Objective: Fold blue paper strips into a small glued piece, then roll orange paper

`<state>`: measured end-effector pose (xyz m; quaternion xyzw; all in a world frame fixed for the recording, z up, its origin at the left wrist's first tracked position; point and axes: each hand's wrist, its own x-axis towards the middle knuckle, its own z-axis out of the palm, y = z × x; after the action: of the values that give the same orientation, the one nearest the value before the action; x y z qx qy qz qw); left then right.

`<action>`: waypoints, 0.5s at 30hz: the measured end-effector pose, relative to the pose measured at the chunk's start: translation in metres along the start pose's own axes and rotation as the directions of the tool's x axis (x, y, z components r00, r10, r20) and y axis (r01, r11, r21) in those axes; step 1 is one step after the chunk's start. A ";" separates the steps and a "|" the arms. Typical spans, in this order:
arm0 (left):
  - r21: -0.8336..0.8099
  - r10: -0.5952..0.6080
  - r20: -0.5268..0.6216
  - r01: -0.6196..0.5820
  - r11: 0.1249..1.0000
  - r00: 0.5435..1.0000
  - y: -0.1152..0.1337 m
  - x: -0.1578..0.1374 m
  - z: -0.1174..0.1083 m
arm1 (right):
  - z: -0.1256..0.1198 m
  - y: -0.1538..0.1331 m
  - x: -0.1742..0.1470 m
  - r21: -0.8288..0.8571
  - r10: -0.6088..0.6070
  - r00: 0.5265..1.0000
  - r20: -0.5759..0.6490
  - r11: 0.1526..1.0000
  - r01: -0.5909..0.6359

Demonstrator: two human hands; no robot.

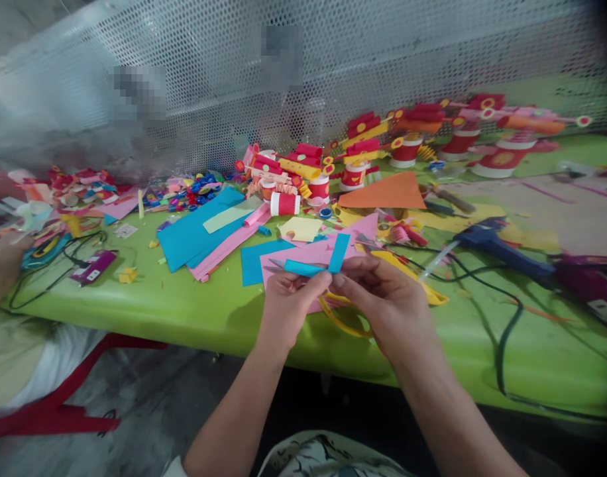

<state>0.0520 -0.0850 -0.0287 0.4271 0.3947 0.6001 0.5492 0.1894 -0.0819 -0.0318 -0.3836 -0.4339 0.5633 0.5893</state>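
Observation:
A blue paper strip (338, 254) is pinched between my two hands above the table's front edge. It makes an L: one part runs left over my left fingers, the other stands up; whether it is one folded strip or two pieces I cannot tell. My left hand (294, 298) is closed on its lower part, thumb on the corner. My right hand (390, 291) grips the same corner, thumb tip touching the left thumb. Beneath the hands show the yellow handles of scissors (344, 323), partly hidden. Pink paper (278, 260) and a blue sheet (252, 264) lie behind.
A blue glue gun (507, 252) with a dark cable (502, 358) lies at right. Behind stand several red-and-white paper cup models (502, 158) along a mesh panel (333, 59). At left, another person's hand (2, 265) is near a purple device (93, 267) and scraps.

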 end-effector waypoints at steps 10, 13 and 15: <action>0.073 0.033 0.033 -0.036 0.997 0.999 0.012 0.002 0.000 | 0.000 0.001 -0.002 0.068 -0.003 0.998 0.061 0.998 -0.001; 0.082 0.022 0.015 -0.023 0.996 1.000 0.010 0.002 -0.001 | 0.000 0.002 -0.002 0.090 -0.003 0.998 0.067 0.996 -0.003; 0.080 0.008 0.020 -0.009 0.997 1.000 0.008 0.002 -0.002 | -0.002 0.003 -0.002 0.082 0.019 0.998 0.066 0.996 -0.024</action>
<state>0.0472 -0.0833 -0.0212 0.4564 0.4114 0.5819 0.5328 0.1901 -0.0839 -0.0356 -0.3448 -0.4251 0.5994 0.5841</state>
